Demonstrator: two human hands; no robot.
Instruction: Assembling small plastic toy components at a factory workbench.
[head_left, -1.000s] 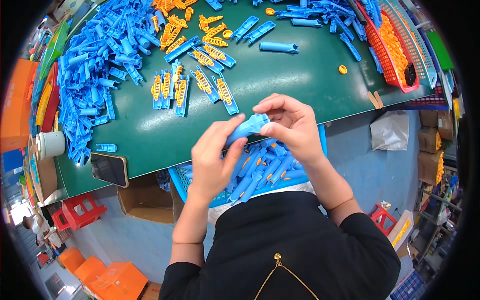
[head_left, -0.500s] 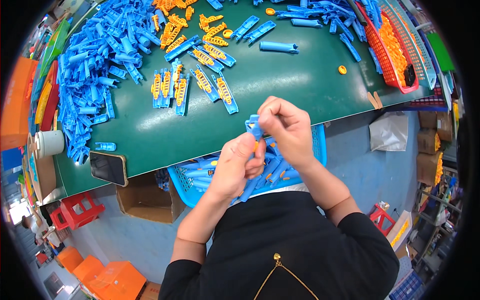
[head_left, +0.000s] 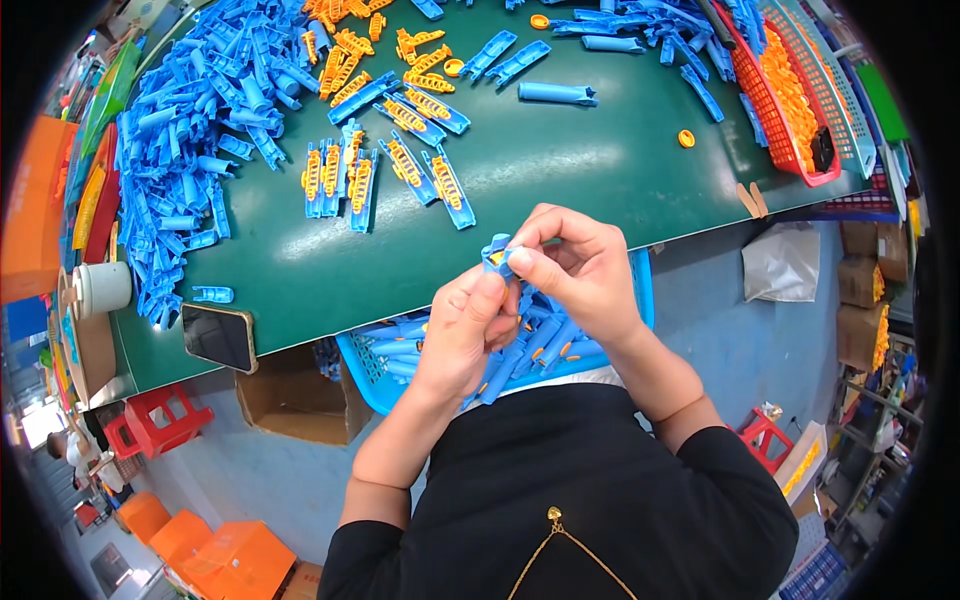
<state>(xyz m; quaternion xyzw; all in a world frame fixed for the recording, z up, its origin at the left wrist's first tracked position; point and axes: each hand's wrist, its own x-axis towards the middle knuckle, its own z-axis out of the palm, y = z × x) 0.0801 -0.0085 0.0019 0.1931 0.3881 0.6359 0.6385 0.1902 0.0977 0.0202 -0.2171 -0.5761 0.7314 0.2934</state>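
Observation:
Above the table's near edge, my left hand [head_left: 468, 325] is closed around a blue plastic tube part [head_left: 497, 252] with a bit of orange-yellow inside its upper end. My right hand [head_left: 575, 265] pinches the top of that same part between thumb and fingers. Below the hands, a light-blue basket [head_left: 643, 290] holds several blue tubes [head_left: 540, 345] with orange tips. Ahead on the green table [head_left: 290, 275] lie blue half shells with orange toothed strips [head_left: 452, 190] set in them. Loose orange toothed strips [head_left: 345, 62] are grouped farther back.
A large heap of blue shells [head_left: 190, 130] covers the table's left side. A phone [head_left: 219, 336] lies at the near left edge, beside a white cup [head_left: 103, 287]. Far right stands a red basket [head_left: 822, 178] of orange pieces. A cardboard box [head_left: 300, 405] sits below the table.
Both hands have shifted slightly left with the blue tube part. Its end now faces up more, and my right thumb has come down onto its rim.

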